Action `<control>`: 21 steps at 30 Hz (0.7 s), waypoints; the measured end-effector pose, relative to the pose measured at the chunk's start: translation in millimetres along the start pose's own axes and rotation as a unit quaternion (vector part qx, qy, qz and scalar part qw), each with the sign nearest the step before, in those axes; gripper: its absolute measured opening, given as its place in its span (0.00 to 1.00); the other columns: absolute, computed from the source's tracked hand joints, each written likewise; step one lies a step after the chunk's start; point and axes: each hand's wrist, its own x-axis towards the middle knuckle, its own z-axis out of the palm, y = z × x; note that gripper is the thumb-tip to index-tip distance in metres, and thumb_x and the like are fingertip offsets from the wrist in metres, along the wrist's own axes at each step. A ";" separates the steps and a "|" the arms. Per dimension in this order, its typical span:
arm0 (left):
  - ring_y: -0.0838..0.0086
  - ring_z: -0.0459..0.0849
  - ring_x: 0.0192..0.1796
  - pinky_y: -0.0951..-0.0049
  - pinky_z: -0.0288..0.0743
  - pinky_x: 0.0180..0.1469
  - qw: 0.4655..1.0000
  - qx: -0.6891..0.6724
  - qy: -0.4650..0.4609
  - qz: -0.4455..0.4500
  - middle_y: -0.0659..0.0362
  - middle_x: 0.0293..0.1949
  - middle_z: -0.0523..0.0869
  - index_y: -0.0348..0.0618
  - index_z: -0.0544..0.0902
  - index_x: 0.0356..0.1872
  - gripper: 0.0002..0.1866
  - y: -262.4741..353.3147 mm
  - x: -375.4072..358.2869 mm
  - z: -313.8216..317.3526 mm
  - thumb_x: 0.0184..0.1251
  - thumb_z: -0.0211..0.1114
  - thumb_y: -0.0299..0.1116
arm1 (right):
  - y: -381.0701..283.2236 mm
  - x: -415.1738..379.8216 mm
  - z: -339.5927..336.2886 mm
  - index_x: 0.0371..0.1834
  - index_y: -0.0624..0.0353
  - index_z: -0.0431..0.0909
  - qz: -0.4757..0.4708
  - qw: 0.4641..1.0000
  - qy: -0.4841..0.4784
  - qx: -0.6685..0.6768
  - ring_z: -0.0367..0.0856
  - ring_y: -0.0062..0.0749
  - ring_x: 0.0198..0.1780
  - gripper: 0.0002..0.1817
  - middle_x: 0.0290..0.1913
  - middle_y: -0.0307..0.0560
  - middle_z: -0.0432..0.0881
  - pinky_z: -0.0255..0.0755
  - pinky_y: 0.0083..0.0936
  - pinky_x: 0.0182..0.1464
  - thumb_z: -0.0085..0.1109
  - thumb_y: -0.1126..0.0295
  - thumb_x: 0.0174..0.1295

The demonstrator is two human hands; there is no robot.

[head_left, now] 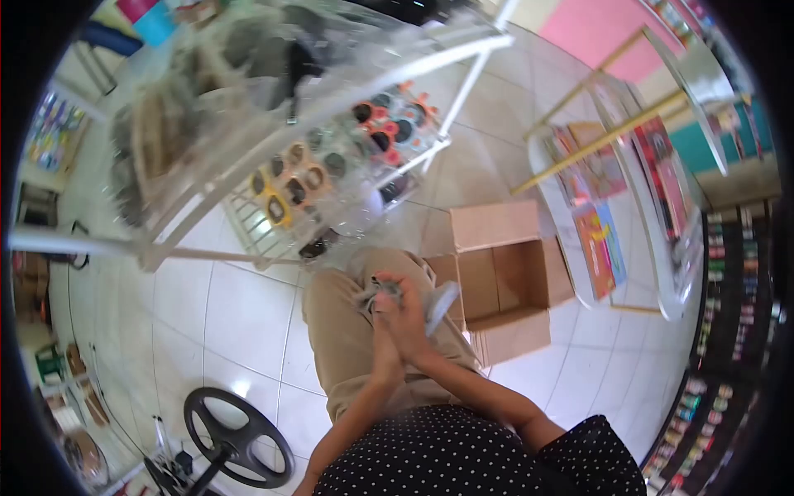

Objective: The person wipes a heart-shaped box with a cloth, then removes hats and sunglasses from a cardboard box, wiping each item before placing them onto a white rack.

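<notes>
Both of my hands are together over my lap, on the beige trousers (339,331). My left hand (387,331) and my right hand (407,318) press around a grey, crumpled cloth (389,289), with fingers closed on it. Part of the cloth, pale grey, sticks out to the right (442,306) beside my right hand. What lies inside the cloth, if anything, is hidden between the palms.
An open cardboard box (504,285) stands on the tiled floor at my right. Ahead is a white rack (331,107) with sunglasses (289,190) and plastic-wrapped goods. A shelf with gold bars (612,140) stands at upper right, a black wheel (238,438) at lower left.
</notes>
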 end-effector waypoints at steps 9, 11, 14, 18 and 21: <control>0.68 0.67 0.55 0.70 0.59 0.58 0.944 0.078 -0.154 -0.283 0.54 0.53 0.68 0.36 0.56 0.59 0.28 -38.8 48.9 5.9 0.60 0.50 0.38 | 70.8 -13.0 -161.1 0.16 0.64 0.73 0.038 0.952 0.241 -0.186 0.70 0.27 0.21 0.08 0.17 0.43 0.74 0.65 0.23 0.27 0.48 0.73 0.47; 0.64 0.62 0.58 0.69 0.56 0.59 0.923 0.282 -0.262 0.013 0.51 0.55 0.66 0.33 0.59 0.55 0.31 -85.4 104.0 -5.2 0.55 0.58 0.42 | 80.8 -44.7 -211.4 0.15 0.63 0.75 0.272 0.852 0.402 -0.197 0.67 0.26 0.19 0.21 0.16 0.43 0.73 0.61 0.24 0.24 0.54 0.52 0.46; 0.64 0.61 0.59 0.70 0.55 0.59 0.814 0.512 -0.219 0.164 0.45 0.55 0.64 0.31 0.57 0.56 0.35 -89.6 168.2 45.4 0.53 0.61 0.41 | 159.9 -122.1 -273.6 0.17 0.67 0.77 0.470 0.704 0.364 -0.389 0.73 0.30 0.24 0.28 0.22 0.50 0.77 0.68 0.30 0.29 0.62 0.45 0.37; 0.62 0.72 0.49 0.71 0.66 0.50 0.865 0.483 -0.132 0.034 0.43 0.47 0.72 0.32 0.56 0.57 0.37 -114.5 212.7 81.0 0.50 0.63 0.39 | 239.7 -170.6 -313.9 0.29 0.67 0.72 0.435 0.713 0.545 -0.067 0.72 0.31 0.26 0.27 0.24 0.46 0.74 0.69 0.30 0.31 0.70 0.57 0.31; 0.65 0.80 0.32 0.72 0.73 0.34 0.879 0.445 -0.142 0.097 0.50 0.28 0.81 0.32 0.66 0.51 0.30 -119.7 210.9 78.7 0.48 0.65 0.36 | 147.2 -118.9 -305.3 0.40 0.63 0.70 0.245 0.655 0.538 -0.470 0.76 0.40 0.34 0.28 0.34 0.51 0.76 0.70 0.31 0.38 0.67 0.60 0.37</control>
